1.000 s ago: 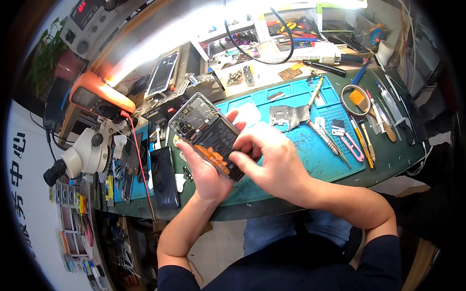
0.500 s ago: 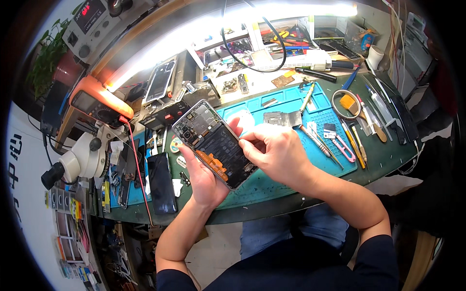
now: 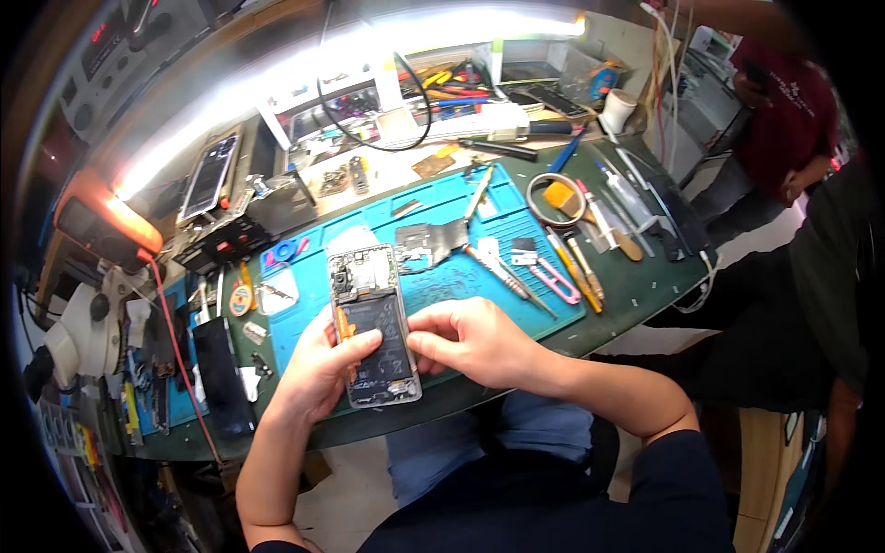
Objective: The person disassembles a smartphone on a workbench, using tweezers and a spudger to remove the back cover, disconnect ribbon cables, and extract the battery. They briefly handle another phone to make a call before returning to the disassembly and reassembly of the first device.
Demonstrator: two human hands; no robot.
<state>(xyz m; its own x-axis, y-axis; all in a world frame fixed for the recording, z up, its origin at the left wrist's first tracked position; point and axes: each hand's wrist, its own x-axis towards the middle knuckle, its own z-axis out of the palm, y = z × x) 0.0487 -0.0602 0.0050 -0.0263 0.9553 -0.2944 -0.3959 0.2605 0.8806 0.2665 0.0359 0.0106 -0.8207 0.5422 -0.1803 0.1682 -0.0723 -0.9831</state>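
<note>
An opened smartphone (image 3: 371,327), its back cover off so the dark battery and circuit boards show, lies lengthwise over the front edge of the blue work mat (image 3: 516,217), near the front edge of the desk (image 3: 645,286). The left hand (image 3: 318,373) cups the phone from its left side, thumb laid across the battery, fingers curled under the frame. The right hand (image 3: 475,341) comes in from the right with its fingers bunched together, fingertips pressed against the phone's right edge at the battery; whether they pinch anything cannot be told. A second dark phone (image 3: 221,376) lies flat toward the desk's left end. Pink-handled tweezers (image 3: 553,276) and a screwdriver (image 3: 502,272) rest on the mat's right part, well apart from the hands.
</note>
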